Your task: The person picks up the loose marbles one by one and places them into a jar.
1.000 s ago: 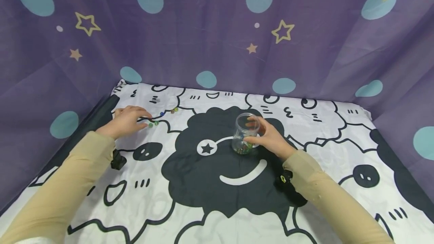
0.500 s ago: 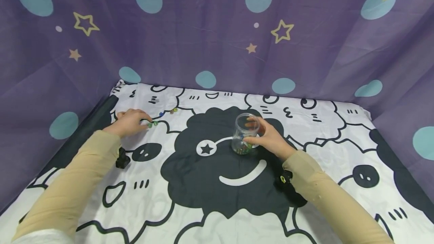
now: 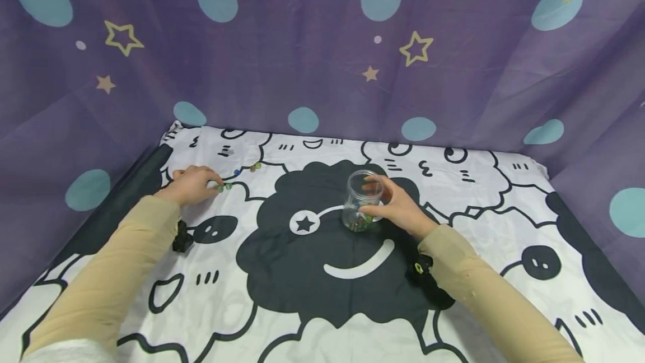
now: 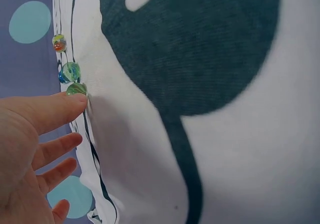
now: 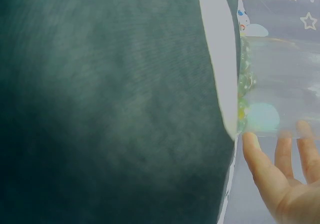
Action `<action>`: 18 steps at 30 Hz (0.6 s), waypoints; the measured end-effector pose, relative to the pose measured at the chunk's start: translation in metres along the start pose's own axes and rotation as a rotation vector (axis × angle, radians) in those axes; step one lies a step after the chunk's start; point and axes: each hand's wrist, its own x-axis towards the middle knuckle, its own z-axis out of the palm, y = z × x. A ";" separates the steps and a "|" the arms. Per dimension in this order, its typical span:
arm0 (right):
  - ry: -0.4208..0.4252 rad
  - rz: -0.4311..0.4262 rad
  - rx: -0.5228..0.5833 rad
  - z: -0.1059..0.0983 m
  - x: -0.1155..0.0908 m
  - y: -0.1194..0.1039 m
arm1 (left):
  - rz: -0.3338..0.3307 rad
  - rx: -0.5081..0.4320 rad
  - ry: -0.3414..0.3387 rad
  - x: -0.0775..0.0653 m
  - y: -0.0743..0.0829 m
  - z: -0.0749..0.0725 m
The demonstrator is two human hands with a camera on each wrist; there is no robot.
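At the left of the cloth my left hand pinches a green glass marble; the thumb covers part of it and the index finger is mostly hidden. Its other fingers are spread loosely. Right beside that marble lies a second green one. A blue marble and a brownish and yellow pair lie a little farther back. My right hand holds a clear jar upright on the dark cloud print, thumb and fingers around its side. Several coloured marbles cover the jar's bottom; its top is uncovered.
A white cloth with black cartoon shapes covers the table. Purple curtains with stars and blue ovals stand behind and along both sides. A black wrist device hangs under the left wrist.
My left hand has shifted slightly right and down to the nearer green marble, thumb and index closing on it. The right hand keeps holding the jar in place. The view has shifted slightly.
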 end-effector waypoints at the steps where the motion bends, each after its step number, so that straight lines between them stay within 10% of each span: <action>1: 0.001 0.001 -0.002 0.000 0.000 0.000 | 0.003 0.002 -0.001 0.000 0.000 0.000; 18: 0.004 -0.004 -0.005 0.000 0.000 0.001 | -0.017 -0.017 -0.013 0.001 0.002 0.001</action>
